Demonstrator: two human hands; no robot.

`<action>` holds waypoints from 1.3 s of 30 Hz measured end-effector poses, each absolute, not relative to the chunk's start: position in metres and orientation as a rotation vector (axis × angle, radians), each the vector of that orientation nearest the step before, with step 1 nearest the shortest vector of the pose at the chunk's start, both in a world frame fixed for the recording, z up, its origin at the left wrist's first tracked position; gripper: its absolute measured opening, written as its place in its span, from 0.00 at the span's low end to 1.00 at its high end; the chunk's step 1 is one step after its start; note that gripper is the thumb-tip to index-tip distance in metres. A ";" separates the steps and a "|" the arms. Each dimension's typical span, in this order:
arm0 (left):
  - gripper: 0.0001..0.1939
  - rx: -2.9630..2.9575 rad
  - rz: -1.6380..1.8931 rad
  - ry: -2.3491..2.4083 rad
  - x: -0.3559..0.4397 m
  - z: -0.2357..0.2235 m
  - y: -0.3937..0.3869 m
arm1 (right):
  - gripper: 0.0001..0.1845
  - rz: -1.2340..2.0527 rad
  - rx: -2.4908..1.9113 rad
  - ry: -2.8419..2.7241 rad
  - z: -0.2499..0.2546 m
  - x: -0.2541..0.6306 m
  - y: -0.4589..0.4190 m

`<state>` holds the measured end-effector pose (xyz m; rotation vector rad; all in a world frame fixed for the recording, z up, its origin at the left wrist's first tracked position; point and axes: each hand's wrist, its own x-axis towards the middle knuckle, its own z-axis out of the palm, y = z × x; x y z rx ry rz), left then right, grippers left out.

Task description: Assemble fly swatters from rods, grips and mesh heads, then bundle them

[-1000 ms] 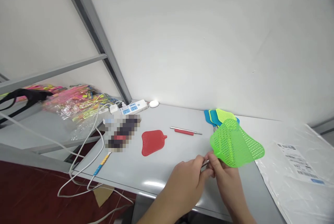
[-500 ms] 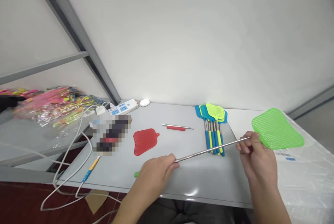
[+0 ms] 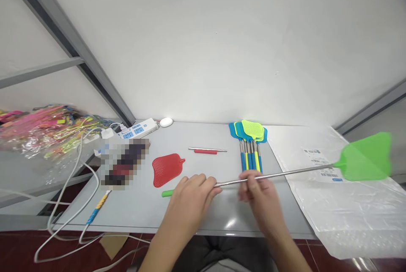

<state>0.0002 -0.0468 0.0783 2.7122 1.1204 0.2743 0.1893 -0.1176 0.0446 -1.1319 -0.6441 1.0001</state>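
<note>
Gripping the green swatter [image 3: 364,157] with both hands, you have it level across your front, above the desk [image 3: 136,208], with its head end a little higher in view. Your left hand [image 3: 192,198] is wrapped around its handle end, knuckles up, and a short piece of green handle [image 3: 167,193] pokes out past your little-finger side. Your right hand [image 3: 260,191] has thumb and fingers closed around the metal shaft [image 3: 294,171], just beside the left one; it is slightly blurred, so you cannot tell how tightly it pinches. From there the shaft runs to your right, and the broad green head, blurred too, shows over the white package [image 3: 317,204] with its printed label [image 3: 323,166].

Beyond your right hand lies a bunch of swatters [image 3: 253,129], blue and yellow-green, heads toward the wall [image 3: 203,52] and overlapping; your fingers hide some of the handle ends. Past your left hand a loose red swatter head [image 3: 168,169] lies flat on the desk, and near it a thin metal rod [image 3: 207,149] sits right alongside a red grip [image 3: 205,152]. Farther left are a power strip [image 3: 139,129], a small white rounded object [image 3: 166,122] just beside it, a pixelated item [image 3: 125,164] and clear-bagged colourful goods [image 3: 47,128].
</note>
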 end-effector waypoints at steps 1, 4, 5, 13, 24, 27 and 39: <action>0.18 2.720 0.277 1.104 0.006 0.079 -0.049 | 0.15 1.041 -1.115 -0.688 0.042 0.178 -0.117; 0.19 2.710 0.282 1.069 0.015 0.078 -0.053 | 0.17 1.026 -1.086 -0.748 0.037 0.164 -0.119; 0.20 2.707 0.289 1.069 0.014 0.077 -0.052 | 0.16 1.004 -1.091 -0.756 0.037 0.166 -0.120; 0.21 2.913 0.855 1.297 -0.063 0.041 -0.013 | 0.11 0.616 -1.059 -0.335 0.069 0.253 -0.148; 0.12 2.726 1.389 1.660 -0.086 0.059 -0.017 | 0.13 0.803 -1.039 -0.363 0.069 0.251 -0.144; 0.06 2.332 1.830 1.800 -0.074 0.057 -0.025 | 0.13 0.828 -0.969 -0.327 0.068 0.245 -0.143; 0.16 1.253 1.812 0.953 -0.019 0.023 -0.096 | 0.09 0.792 -0.939 -0.178 0.059 0.238 -0.153</action>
